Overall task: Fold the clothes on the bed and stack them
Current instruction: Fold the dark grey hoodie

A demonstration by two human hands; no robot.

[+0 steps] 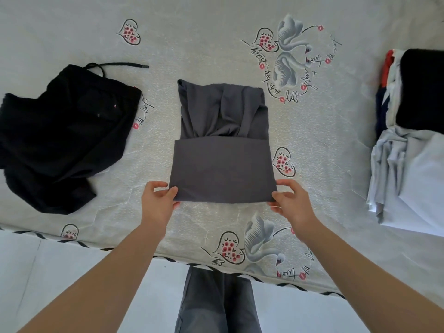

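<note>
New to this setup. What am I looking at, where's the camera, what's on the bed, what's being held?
There is no robot here: a person folds laundry with bare hands. The single picture comes from a wide-angle camera worn on the head, looking down over the arms at a bed with a swan and heart print. The left hand and right hand each pinch a near corner of a dark grey garment, partly folded in the middle of the bed. On the person's left lie unfolded black drawstring shorts. On the right stands a stack of folded clothes, with pale blue fabric bunched in front of it.
</note>
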